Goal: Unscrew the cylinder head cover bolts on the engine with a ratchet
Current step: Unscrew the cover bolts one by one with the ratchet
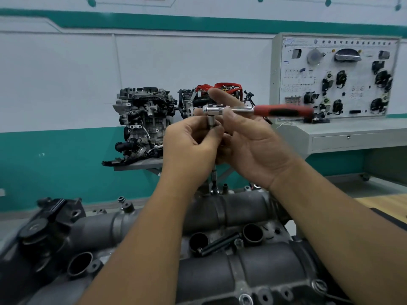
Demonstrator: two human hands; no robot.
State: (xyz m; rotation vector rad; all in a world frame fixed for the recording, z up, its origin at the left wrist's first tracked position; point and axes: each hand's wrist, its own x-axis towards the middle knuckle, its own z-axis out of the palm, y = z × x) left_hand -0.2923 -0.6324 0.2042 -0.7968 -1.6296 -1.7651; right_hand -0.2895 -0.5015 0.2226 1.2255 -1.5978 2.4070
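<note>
Head view: both forearms (pixel 154 238) cross over cylinder head cover (pixel 220 271), hiding bolts.

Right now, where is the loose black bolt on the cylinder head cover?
In the head view, the loose black bolt lies low at centre on the cylinder head cover, slanted between two round openings, partly between the person's forearms.

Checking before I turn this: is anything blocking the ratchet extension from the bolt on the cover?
Nothing visible does. The extension runs straight down from the ratchet to the bolt.
</note>
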